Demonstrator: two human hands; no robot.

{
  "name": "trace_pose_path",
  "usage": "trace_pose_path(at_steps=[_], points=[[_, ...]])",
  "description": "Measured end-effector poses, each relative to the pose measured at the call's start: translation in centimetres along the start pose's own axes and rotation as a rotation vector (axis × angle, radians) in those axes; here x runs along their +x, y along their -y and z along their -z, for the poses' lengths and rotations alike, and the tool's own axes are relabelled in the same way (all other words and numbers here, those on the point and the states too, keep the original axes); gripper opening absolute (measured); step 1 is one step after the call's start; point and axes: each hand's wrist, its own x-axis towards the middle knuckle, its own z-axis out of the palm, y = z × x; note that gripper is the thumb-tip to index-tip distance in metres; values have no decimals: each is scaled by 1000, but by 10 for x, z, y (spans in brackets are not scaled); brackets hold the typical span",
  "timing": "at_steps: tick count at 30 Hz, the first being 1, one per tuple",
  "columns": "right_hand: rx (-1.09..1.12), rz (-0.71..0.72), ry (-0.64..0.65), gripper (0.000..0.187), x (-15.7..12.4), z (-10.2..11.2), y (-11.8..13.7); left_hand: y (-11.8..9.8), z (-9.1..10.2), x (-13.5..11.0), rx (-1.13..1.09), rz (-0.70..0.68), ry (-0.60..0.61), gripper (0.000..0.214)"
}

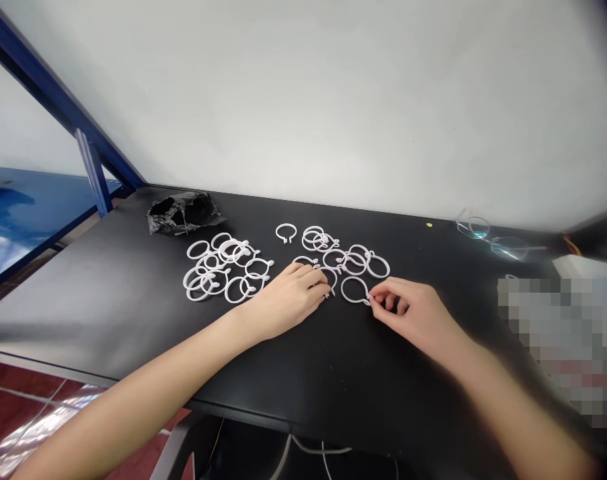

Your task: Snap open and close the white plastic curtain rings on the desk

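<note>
Several white plastic rings lie on a black table (108, 313). One pile of rings (226, 269) sits to the left, a second group of rings (346, 257) lies further right. My left hand (290, 297) rests palm down with its fingers curled on a white ring (330, 279) at the near edge of the right group. My right hand (408, 310) pinches the clasp end of a single ring (354, 291) that lies flat on the table between both hands.
A crumpled black plastic bag (183, 212) lies at the back left. A lone open ring (286, 233) sits behind the piles. A pair of glasses (493, 239) rests at the back right. A blue metal frame (90, 167) stands left of the table.
</note>
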Motion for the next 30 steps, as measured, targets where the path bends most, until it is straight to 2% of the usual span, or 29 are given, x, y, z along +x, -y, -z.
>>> trace_pose_path(at_steps=[4, 7, 10, 12, 15, 17, 20, 24, 26, 28, 30], points=[[5, -49, 16, 5, 1, 11, -3, -1, 1, 0, -30, 12, -16, 22], [42, -31, -57, 5, 0, 15, 2, -5, 7, -2, -134, 64, -108, 23], [80, 93, -97, 7, -2, 11, 13, -11, 12, -2, -300, 87, -180, 52], [133, 196, -66, 9, -4, 3, 21, -15, 10, -2, -336, 22, -150, 63], [262, 279, -65, 11, -7, -10, 32, -20, 4, -1, -285, -79, -71, 46], [344, 288, -88, 12, -8, -17, 34, -22, 2, -1, -287, -83, -27, 36], [407, 268, -99, 13, -10, -19, 32, -25, 2, -2, -454, 4, 7, 30], [459, 234, -31, 14, -10, -18, 29, -27, 5, -1, -861, 239, 6, 19], [486, 228, -4, 20, -11, -19, 30, -26, 5, 1, -1095, 357, 25, 18], [483, 224, -37, 25, -12, -21, 33, -26, 5, 3, -1310, 434, 49, 22], [469, 214, -97, 21, -13, -24, 34, -27, 5, 4, -1418, 464, 69, 28]])
